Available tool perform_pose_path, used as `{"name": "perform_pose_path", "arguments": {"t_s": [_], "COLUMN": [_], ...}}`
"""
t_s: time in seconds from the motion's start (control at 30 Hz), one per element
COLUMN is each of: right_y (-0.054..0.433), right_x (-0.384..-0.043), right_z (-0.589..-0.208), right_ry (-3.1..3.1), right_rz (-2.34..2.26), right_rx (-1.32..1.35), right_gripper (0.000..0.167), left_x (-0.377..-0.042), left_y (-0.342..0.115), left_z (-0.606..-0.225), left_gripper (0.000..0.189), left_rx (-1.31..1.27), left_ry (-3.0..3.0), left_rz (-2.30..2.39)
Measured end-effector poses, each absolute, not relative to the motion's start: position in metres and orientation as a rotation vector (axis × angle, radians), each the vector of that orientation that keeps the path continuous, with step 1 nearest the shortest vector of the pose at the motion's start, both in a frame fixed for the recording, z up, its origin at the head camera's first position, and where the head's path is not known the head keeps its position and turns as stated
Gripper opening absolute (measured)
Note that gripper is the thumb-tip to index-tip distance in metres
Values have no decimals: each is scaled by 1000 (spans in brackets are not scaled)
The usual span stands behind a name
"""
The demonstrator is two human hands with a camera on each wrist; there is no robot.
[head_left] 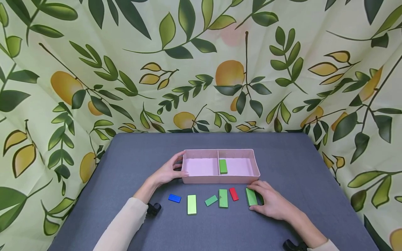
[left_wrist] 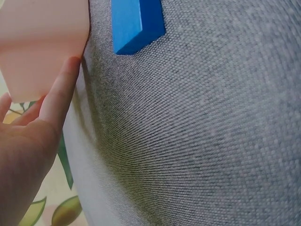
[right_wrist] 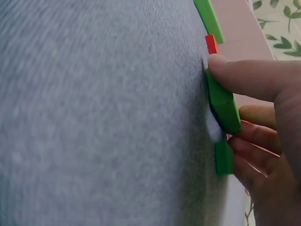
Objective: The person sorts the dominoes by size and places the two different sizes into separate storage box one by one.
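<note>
Two bare hands work on a gray cloth-topped table (head_left: 314,181): at center frame, the left hand (head_left: 166,172) grips the left end of a pink two-compartment tray (head_left: 205,180), while at lower right of center the right hand (head_left: 270,201) pinches a green rectangular block (head_left: 251,197) by its ends, just in front of the tray. The step in hand appears to be picking up that block; the next move likely calls for a lift over the tray's front wall into the right compartment, where an inner green block (head_left: 223,166) rests beside the divider. Left to right below the tray lie a blue block (head_left: 174,198), lime block (head_left: 192,204), small green block (head_left: 211,200), long green block (head_left: 223,198) and red block (head_left: 233,194). A shaded green block (right_wrist: 224,158) crowds the right fingers; bare floor lies toward the right compartment's outer wall, and the table's edges run well apart from the tray.
</note>
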State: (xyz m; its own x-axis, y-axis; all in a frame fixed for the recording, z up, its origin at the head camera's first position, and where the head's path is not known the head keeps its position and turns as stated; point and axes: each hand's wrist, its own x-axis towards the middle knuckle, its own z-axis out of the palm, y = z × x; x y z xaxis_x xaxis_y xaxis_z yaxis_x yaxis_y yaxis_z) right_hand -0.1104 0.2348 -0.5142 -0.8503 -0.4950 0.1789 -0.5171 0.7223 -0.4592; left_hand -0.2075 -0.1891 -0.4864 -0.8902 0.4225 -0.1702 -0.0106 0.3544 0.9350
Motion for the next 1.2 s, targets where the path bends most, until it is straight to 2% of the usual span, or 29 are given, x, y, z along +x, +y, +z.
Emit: {"name": "perform_pose_path", "arguments": {"t_s": [0.3,0.6,1.2], "right_y": [226,218,202], "right_x": [-108,-109,-152], "right_z": [-508,-478,-440], "right_ry": [-2850,-2865,-2787], "right_rz": [778,918,1187], "right_rx": [851,863,833], "right_gripper": [61,61,61], "left_x": [-207,-206,-206], "left_y": [-188,-189,-189], "left_z": [-486,-484,-481], "left_gripper": [93,91,92], "left_rx": [357,361,368], "left_ry": [2238,2233,2214], "left_rz": [1554,1545,1554]}}
